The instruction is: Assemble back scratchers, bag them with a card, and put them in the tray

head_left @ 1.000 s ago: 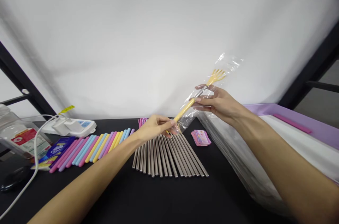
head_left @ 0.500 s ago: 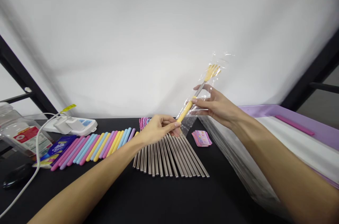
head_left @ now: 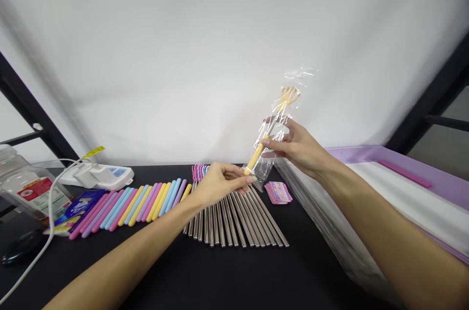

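A yellow back scratcher (head_left: pixel 258 153) with a hand-shaped head and a metal shaft is tilted up to the right inside a clear plastic bag (head_left: pixel 264 169). My right hand (head_left: pixel 293 146) grips it through the bag around the top of its handle. At the handle's lower end, my left hand (head_left: pixel 223 180) pinches between thumb and fingers. Below my left hand lies a fan of metal rods (head_left: pixel 234 224), some with pink and blue ends at the back. Pastel handles (head_left: pixel 146 202) lie in a row to the left. A stack of printed cards (head_left: pixel 278 193) is right of the rods.
Clear bags (head_left: pixel 311 202) lie along the right side, beside a purple bin (head_left: pixel 351 155) with a pink strip (head_left: pixel 405 173). On the left are a power strip (head_left: pixel 120 175), a plastic jar (head_left: pixel 32 188), a blue packet (head_left: pixel 80 207), a mouse (head_left: pixel 25 246) and a white cable (head_left: pixel 51 207).
The back scratcher in its bag has turned so its head shows more edge-on, and has shifted slightly left. Both hands keep their hold.
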Available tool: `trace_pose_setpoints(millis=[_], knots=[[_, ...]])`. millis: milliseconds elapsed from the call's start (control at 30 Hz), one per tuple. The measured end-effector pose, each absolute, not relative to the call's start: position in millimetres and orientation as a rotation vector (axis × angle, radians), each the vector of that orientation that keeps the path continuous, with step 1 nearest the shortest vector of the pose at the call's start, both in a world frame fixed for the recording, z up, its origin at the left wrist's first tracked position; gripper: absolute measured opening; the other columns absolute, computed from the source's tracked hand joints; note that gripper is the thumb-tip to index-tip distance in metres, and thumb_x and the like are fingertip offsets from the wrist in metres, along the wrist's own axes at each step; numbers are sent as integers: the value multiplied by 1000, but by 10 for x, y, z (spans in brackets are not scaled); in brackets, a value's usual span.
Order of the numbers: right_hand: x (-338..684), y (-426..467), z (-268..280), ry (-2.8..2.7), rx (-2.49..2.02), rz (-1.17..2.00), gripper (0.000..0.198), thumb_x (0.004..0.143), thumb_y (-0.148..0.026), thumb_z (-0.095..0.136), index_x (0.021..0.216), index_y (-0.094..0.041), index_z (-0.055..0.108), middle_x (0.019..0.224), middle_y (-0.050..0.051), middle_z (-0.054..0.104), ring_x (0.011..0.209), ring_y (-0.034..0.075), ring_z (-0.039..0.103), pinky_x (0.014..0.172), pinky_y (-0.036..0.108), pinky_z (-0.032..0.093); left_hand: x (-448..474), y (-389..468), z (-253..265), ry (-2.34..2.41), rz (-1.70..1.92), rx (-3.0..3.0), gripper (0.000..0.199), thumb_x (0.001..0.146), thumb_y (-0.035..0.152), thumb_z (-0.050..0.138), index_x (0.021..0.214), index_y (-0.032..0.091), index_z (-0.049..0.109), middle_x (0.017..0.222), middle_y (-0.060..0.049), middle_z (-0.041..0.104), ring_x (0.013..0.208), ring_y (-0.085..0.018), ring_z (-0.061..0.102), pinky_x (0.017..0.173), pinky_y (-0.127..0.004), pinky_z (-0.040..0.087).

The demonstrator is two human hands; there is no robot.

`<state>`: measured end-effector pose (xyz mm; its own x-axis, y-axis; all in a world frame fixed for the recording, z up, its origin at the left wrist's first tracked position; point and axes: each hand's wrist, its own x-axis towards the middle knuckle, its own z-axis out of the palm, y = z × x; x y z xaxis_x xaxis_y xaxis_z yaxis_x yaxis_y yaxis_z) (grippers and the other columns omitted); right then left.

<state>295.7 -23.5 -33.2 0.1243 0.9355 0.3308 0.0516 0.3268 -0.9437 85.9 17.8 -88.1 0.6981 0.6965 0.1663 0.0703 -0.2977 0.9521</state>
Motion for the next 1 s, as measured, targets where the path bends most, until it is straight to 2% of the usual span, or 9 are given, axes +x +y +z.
trace_pose_setpoints(millis=[100, 267, 367, 500, 600, 700, 833, 933, 1000], knots=[[2923, -232, -340, -1238, -1032, 908, 55, 65, -25, 84, 113, -25, 55, 77, 0, 66, 80, 20, 68, 73, 39, 62, 875, 176, -893, 694, 837, 1866, 40, 78, 52, 69, 82, 13, 71, 68, -5, 68, 61, -14, 63, 59, -25, 51], [2898, -239, -340, -1153, -1023, 986, 55, 65, -22, 83, 112, -25, 54, 75, -1, 67, 77, 18, 68, 77, 38, 60, 905, 208, -894, 570, 857, 1716, 42, 85, 46, 65, 108, 11, 65, 89, -11, 73, 75, -16, 69, 73, -28, 55], [2884, -242, -355, -1164, -1021, 997, 55, 66, -23, 83, 112, -25, 54, 75, -1, 67, 76, 17, 67, 76, 36, 60, 915, 204, -905, 512, 796, 1654, 40, 85, 45, 66, 102, 9, 67, 88, -12, 72, 77, -17, 69, 75, -30, 57], [2862, -257, -375, -1252, -1064, 989, 52, 70, -26, 81, 114, -26, 53, 76, -1, 67, 75, 16, 66, 71, 33, 58, 916, 165, -919, 518, 800, 1676, 37, 86, 46, 63, 90, 10, 67, 78, -8, 70, 69, -14, 67, 67, -25, 55], [2854, -272, -375, -1310, -1079, 999, 51, 73, -30, 78, 117, -27, 52, 84, 1, 68, 81, 19, 67, 70, 33, 58, 908, 135, -908, 527, 796, 1710, 37, 87, 47, 62, 83, 10, 64, 75, -6, 68, 64, -12, 65, 64, -23, 54], [2852, -285, -370, -1368, -1065, 1039, 61, 73, -30, 79, 125, -29, 47, 93, 4, 68, 90, 23, 67, 72, 37, 59, 890, 105, -879, 550, 755, 1759, 37, 87, 49, 61, 84, 12, 62, 72, -5, 67, 63, -12, 64, 63, -24, 54], [2842, -301, -352, -1511, -1096, 1062, 71, 72, -31, 79, 133, -27, 44, 83, 3, 68, 79, 21, 67, 68, 36, 58, 876, 63, -844, 472, 575, 1820, 38, 89, 50, 57, 88, 13, 58, 73, -6, 68, 66, -14, 67, 64, -28, 55], [2843, -315, -322, -1555, -1164, 1103, 63, 74, -33, 78, 129, -23, 51, 85, 5, 70, 81, 20, 67, 74, 38, 57, 884, 64, -845, 439, 569, 1826, 36, 91, 49, 54, 93, 13, 57, 75, -7, 69, 68, -15, 68, 66, -28, 55], [2861, -316, -312, -1620, -1219, 1154, 52, 72, -34, 79, 118, -19, 60, 90, 7, 71, 87, 22, 67, 81, 39, 56, 888, 87, -858, 460, 647, 1821, 35, 93, 48, 53, 97, 13, 57, 77, -8, 69, 70, -16, 68, 66, -29, 56]])
